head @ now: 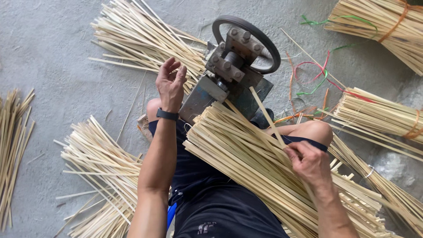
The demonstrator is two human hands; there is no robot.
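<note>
Rough grey concrete floor (53, 53) is lying under us as we are sitting with a thick sheaf of flat, pale bamboo strips (246, 154) resting across our lap. Our right hand (308, 163) is pinching a single strip (266, 115) between thumb and curled fingers, its far end slanting up toward a small, worn metal machine (229, 83) with bolted blocks and a dark round wheel (264, 39). Our left hand (171, 83), a black watch (167, 115) at the wrist, is hovering just beside the machine, fingers loosely bent and parted, holding nothing. Loose fans of strips (101, 163) are lying at our left; tied bundles (379, 112) and coloured plastic ties (317, 75) are lying at our right.
</note>
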